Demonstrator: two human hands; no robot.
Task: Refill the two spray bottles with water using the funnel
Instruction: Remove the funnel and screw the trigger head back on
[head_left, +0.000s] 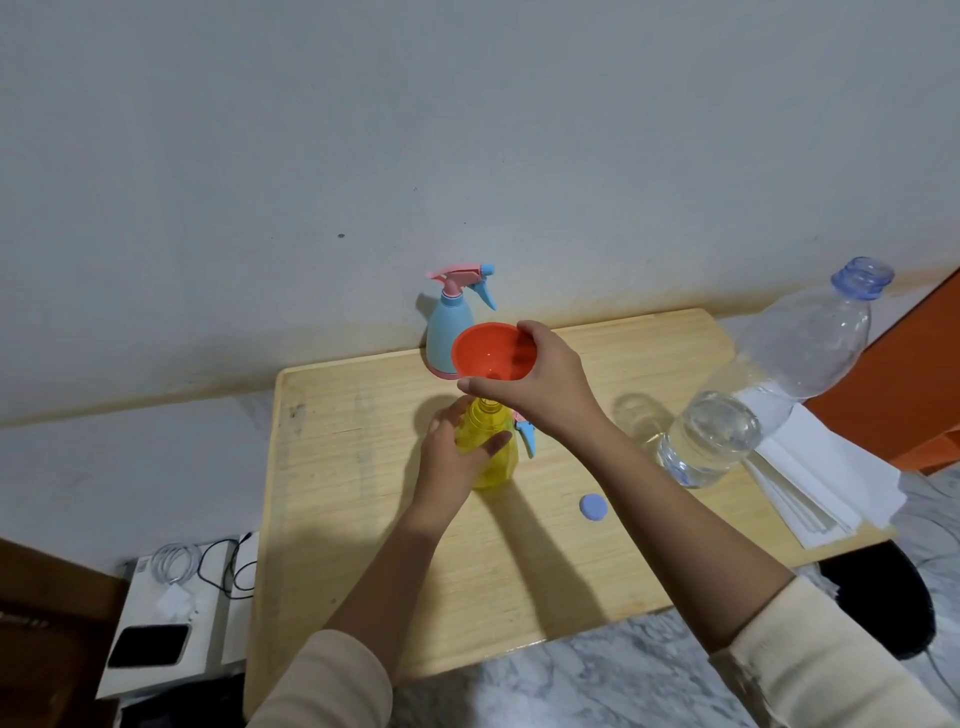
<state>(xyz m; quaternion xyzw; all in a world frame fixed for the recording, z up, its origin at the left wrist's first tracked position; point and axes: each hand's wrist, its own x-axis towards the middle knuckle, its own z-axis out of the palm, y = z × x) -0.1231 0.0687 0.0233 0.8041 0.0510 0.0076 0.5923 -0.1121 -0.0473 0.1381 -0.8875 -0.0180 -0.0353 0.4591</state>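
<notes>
Right hand (540, 384) closed around rim of red funnel (491, 358), held just above open neck of yellow bottle (491, 447). Left hand (457, 447) wrapped on that bottle's side, upright on wooden table (363, 519). Blue spray bottle (449, 332) behind, near wall. Water bottle (769, 384) uncapped at right, cap (593, 507) lying nearby.

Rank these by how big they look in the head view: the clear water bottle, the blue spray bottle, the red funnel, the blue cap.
1. clear water bottle, largest, though nearness to the camera inflates it
2. blue spray bottle
3. red funnel, partly covered by the right hand
4. blue cap, smallest
</notes>
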